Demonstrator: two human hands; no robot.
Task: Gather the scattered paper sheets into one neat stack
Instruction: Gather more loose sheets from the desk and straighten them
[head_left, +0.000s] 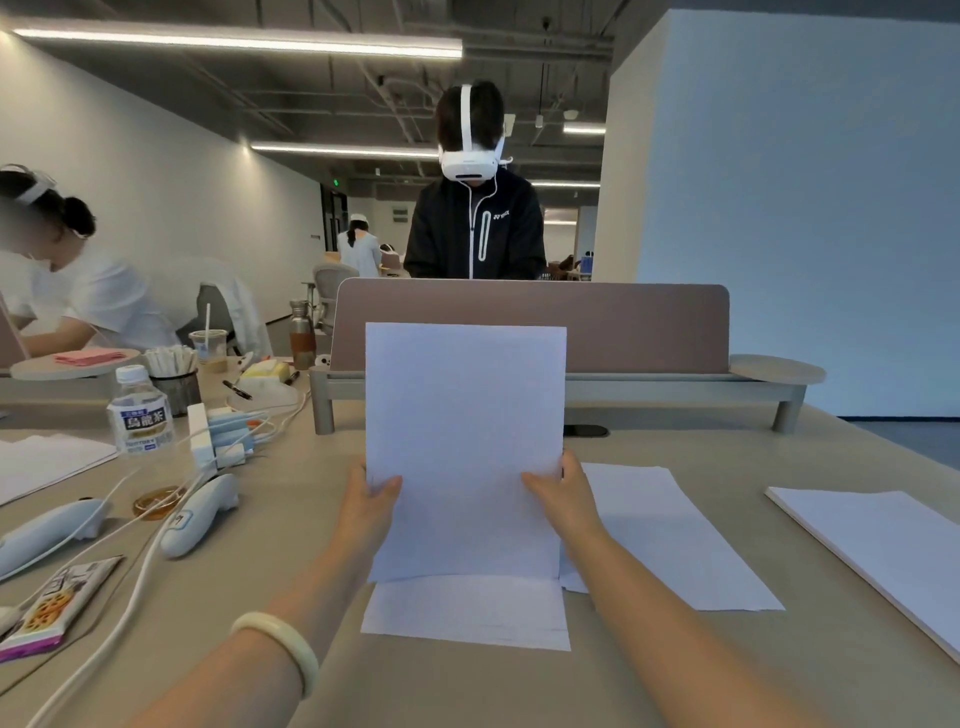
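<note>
Your fingers are curled round the side edges of the held paper, thumbs on the near face and the rest hidden behind it. The left hand pinches the left edge and the right hand the right edge, both low on the page. The held paper stands upright in front of you. Its bottom edge is down on, or just above, a flat sheet lying on the table. I cannot tell whether you hold one sheet or several squared together.

By my reading you are partway through. What is in your hands looks aligned, but it is not yet laid down as a stack.

- The flat sheet under it lies straight and close, so it could serve as the base.
- A loose sheet lies just to the right, askew, its near corner tucked close to the flat sheet.
- A pile sits well apart at the table's right edge, angled away.
- More paper lies far left among a neighbour's things; whether it is yours to gather I cannot tell.

So at least the loose sheet and the pile remain to be brought in.
</note>
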